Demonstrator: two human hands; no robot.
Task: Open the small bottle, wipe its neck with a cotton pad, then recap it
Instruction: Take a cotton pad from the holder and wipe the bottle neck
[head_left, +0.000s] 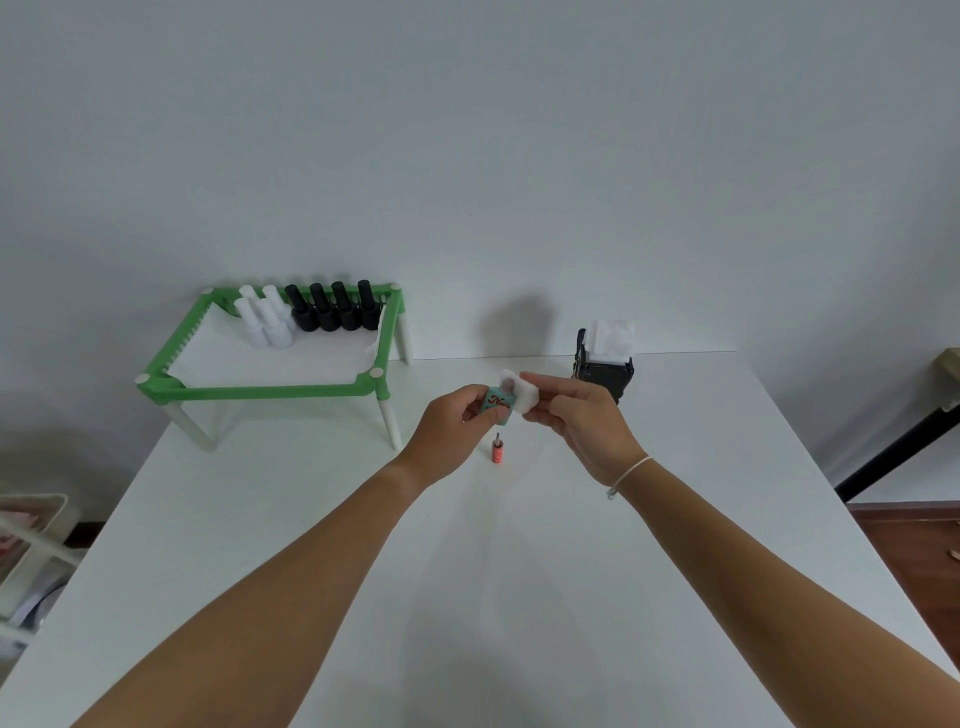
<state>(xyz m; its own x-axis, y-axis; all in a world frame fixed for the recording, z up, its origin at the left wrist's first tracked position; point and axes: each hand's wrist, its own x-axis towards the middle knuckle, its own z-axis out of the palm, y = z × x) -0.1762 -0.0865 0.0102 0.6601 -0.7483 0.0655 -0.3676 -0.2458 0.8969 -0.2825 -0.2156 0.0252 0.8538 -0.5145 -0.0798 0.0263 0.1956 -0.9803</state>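
Observation:
My left hand (457, 423) grips a small teal bottle (500, 404) with red lettering, held above the white table (467, 571). My right hand (576, 413) pinches a white cotton pad (523, 396) folded around the bottle's neck, so the neck is mostly hidden. The bottle's red cap (497, 451), brush stem pointing up, stands on the table just below the bottle, apart from both hands.
A green raised rack (270, 387) at the back left carries several white bottles (262, 319) and black bottles (335, 309). A black holder (605, 371) stuffed with white cotton pads stands at the back right, just behind my right hand. A white basket (31, 545) sits off the table's left edge.

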